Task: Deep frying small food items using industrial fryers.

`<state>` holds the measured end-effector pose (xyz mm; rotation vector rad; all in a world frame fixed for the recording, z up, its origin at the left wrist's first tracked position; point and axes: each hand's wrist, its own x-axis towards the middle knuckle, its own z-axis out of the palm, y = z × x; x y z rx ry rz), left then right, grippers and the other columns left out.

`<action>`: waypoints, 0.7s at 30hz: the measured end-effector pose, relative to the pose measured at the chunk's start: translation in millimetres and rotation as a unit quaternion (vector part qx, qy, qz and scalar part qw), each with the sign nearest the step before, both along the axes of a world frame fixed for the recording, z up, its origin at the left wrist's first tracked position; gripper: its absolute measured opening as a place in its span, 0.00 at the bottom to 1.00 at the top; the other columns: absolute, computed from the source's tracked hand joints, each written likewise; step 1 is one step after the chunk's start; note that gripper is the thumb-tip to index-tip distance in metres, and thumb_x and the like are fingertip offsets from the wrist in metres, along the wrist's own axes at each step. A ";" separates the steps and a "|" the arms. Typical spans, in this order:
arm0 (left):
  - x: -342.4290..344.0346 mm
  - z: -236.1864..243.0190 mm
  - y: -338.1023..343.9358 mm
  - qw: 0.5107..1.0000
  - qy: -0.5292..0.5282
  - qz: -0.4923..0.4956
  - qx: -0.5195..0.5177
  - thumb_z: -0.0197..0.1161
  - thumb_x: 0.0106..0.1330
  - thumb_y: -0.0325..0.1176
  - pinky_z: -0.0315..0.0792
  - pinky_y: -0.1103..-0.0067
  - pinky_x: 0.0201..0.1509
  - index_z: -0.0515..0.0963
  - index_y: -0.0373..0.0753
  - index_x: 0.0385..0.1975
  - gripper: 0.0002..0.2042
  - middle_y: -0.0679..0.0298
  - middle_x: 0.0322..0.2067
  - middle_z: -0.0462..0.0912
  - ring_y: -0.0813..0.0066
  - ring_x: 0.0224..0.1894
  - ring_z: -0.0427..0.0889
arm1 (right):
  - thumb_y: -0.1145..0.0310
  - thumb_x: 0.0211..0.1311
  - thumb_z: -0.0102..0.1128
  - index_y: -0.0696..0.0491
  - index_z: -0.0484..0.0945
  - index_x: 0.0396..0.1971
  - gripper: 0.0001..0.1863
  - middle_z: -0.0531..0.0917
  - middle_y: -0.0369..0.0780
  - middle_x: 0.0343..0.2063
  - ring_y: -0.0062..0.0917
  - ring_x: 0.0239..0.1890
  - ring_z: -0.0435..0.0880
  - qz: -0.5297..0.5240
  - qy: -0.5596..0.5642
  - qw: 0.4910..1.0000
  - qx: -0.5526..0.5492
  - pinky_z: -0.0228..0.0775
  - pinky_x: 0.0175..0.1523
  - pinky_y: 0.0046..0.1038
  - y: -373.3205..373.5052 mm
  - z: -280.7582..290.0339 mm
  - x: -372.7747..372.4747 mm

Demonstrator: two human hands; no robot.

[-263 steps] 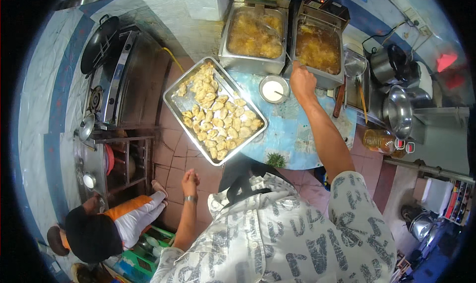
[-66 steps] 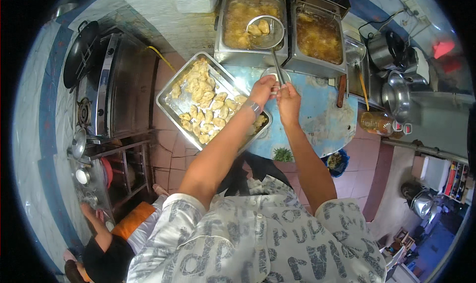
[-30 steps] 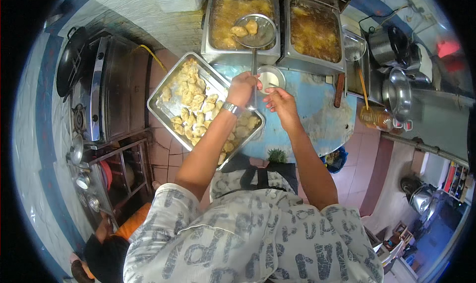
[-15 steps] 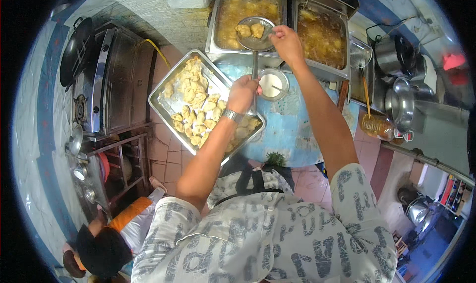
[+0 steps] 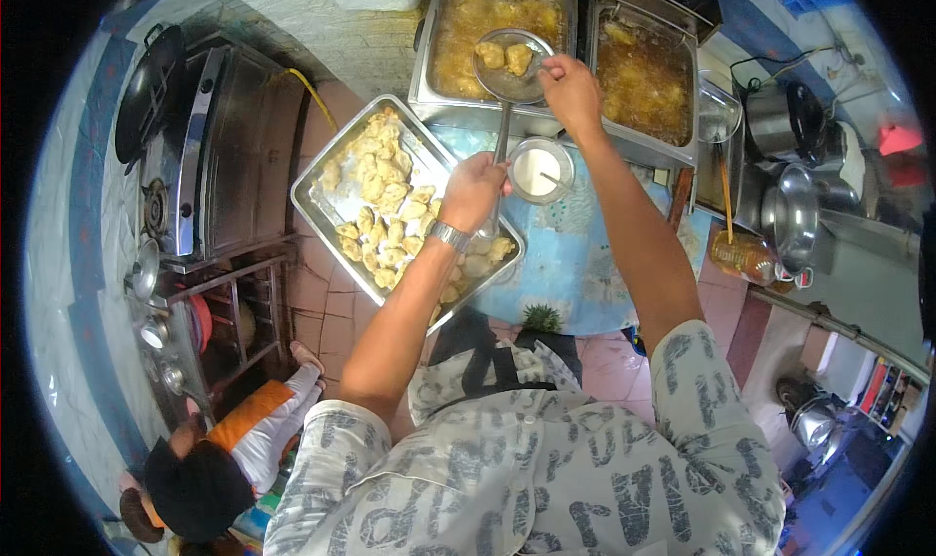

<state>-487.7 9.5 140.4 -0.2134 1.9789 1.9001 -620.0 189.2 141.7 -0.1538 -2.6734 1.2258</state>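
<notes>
My left hand (image 5: 475, 191) is closed around the long handle of a round mesh skimmer (image 5: 505, 86). Two golden battered pieces (image 5: 518, 59) rest in the skimmer, which is above the front of the left fryer (image 5: 421, 80). At the skimmer's right rim is my right hand (image 5: 571, 92), its fingers pinched together; whether they grip the rim or something small is unclear. Under my left forearm lies a metal tray (image 5: 319, 197) with many pale battered pieces (image 5: 385, 191). A bowl of white liquid (image 5: 539, 171), with a utensil in it, stands between my forearms.
A second fryer (image 5: 643, 78) with bubbling oil stands at the right. Beyond it are a pot (image 5: 780, 122), a metal basin (image 5: 792, 210) and an oil bottle (image 5: 746, 254). At the left are a stove (image 5: 180, 200) and a wok (image 5: 151, 93). Another person (image 5: 200, 488) is at lower left.
The view has shifted slightly, so the fryers and skimmer appear a little farther right. Both hands keep nearly the same pose, and the two pieces stay in the skimmer.
</notes>
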 end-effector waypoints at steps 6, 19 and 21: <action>0.8 0.9 6.4 0.999 -0.007 0.021 0.038 0.53 0.67 0.31 0.62 0.85 0.28 0.75 0.35 0.26 0.09 0.69 0.18 0.75 0.84 0.21 0.70 | 0.54 0.50 0.65 0.49 0.80 0.45 0.23 0.81 0.43 0.44 0.37 0.49 0.77 0.108 -0.014 0.977 0.182 0.68 0.54 0.36 -38.6 22.2 -33.7; 7.9 22.3 10.9 0.998 -0.024 0.032 0.053 0.52 0.66 0.32 0.60 0.86 0.28 0.76 0.35 0.29 0.09 0.71 0.19 0.75 0.87 0.22 0.67 | 0.52 0.49 0.64 0.49 0.81 0.44 0.23 0.81 0.46 0.44 0.40 0.52 0.75 0.138 -0.031 0.943 0.303 0.67 0.57 0.37 -51.8 15.6 -62.5; 6.8 20.9 11.8 0.997 -0.031 0.032 0.058 0.51 0.66 0.32 0.61 0.87 0.28 0.77 0.35 0.32 0.09 0.71 0.20 0.75 0.87 0.23 0.67 | 0.49 0.50 0.59 0.46 0.84 0.40 0.21 0.83 0.48 0.39 0.39 0.50 0.78 0.161 0.000 0.932 0.325 0.68 0.55 0.37 -44.5 11.2 -68.4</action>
